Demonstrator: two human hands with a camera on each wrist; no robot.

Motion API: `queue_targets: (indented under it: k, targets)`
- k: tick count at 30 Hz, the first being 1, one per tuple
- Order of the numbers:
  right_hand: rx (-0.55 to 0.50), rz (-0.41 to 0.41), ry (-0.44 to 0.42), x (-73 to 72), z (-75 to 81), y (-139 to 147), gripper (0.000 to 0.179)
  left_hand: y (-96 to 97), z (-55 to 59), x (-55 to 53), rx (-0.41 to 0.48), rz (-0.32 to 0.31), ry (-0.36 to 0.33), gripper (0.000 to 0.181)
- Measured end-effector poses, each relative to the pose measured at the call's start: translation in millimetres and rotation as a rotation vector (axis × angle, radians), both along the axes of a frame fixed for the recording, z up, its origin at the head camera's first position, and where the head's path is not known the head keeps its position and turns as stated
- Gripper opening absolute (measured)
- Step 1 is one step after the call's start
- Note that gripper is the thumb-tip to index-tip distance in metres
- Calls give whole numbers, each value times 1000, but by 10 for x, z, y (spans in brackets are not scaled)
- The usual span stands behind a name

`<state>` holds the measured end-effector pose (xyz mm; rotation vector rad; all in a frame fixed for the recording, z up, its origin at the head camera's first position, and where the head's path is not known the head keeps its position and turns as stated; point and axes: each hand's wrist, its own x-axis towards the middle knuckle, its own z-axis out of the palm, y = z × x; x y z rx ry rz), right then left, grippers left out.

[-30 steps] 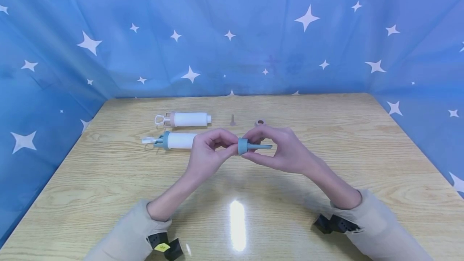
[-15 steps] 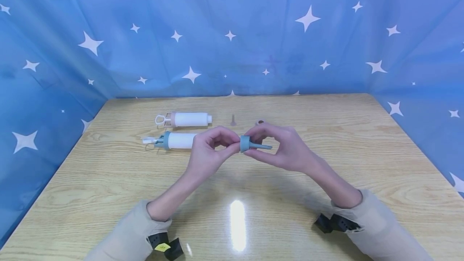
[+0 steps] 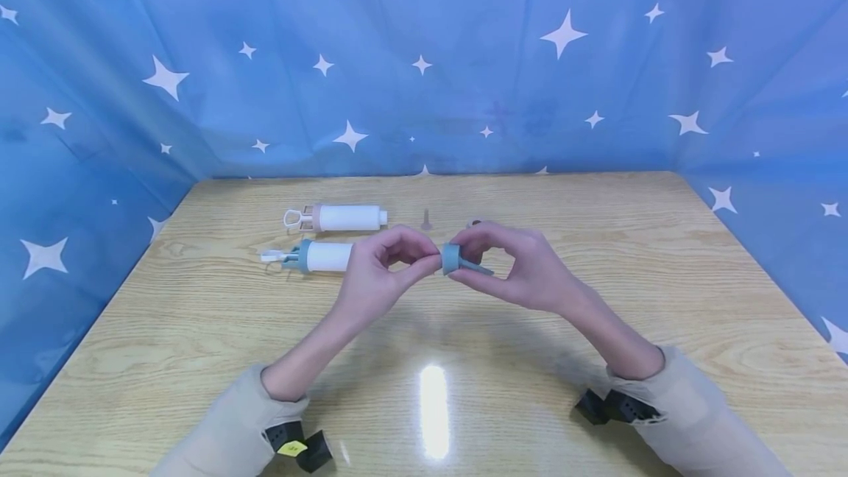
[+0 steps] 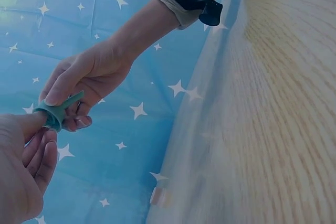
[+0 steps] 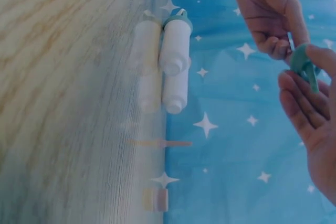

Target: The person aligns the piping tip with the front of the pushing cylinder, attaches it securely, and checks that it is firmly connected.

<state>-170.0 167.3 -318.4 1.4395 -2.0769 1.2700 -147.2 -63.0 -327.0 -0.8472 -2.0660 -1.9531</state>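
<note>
A teal nozzle cap (image 3: 451,259), a wide ring with a thin spout, is held between both hands above the table. My right hand (image 3: 523,267) grips its ring with thumb and fingers, the spout slanting down to the right under the palm. From the other side, my left hand (image 3: 384,267) pinches at the cap's open end with thumb and forefinger. In the left wrist view a left fingertip meets the cap (image 4: 55,116); whether it reaches inside is hidden. Behind the left hand lies a white syringe-like tube with a teal collar (image 3: 327,257), its right end covered.
A second white tube with a pinkish collar (image 3: 347,218) and loop handle lies farther back. To its right stands a small pinkish nozzle (image 3: 426,219). A pinkish ring cap (image 5: 160,200) sits near the right hand. Starry blue curtain (image 3: 424,57) borders the wooden table (image 3: 596,205).
Both hands have shifted slightly up with the teal cap, which has moved a little right. Its spout now tilts lower, and my right hand covers more of the pinkish ring cap.
</note>
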Motion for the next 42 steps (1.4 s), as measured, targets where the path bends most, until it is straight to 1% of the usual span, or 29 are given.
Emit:
queue_targets:
  k: [3, 6, 16, 24, 32, 42]
  targets:
    - [6, -13, 6, -2, 12, 11, 30, -18, 9, -17, -12, -17, 13, 9]
    - [16, -26, -3, -4, 16, 22, 35, -36, 18, -28, -35, -29, 19, 10]
    - [32, -56, -13, -29, -11, 55, 39, -111, 20, -77, -146, -49, 58, 12]
    - [47, -82, -23, -36, -20, 76, 40, -175, -9, -131, -238, -36, 102, 18]
    - [38, -81, -16, -61, -30, 79, 41, -258, -48, -185, -300, -16, 124, 23]
    - [49, -95, -29, -71, -42, 100, 42, -451, -114, -241, -378, 8, 122, 29]
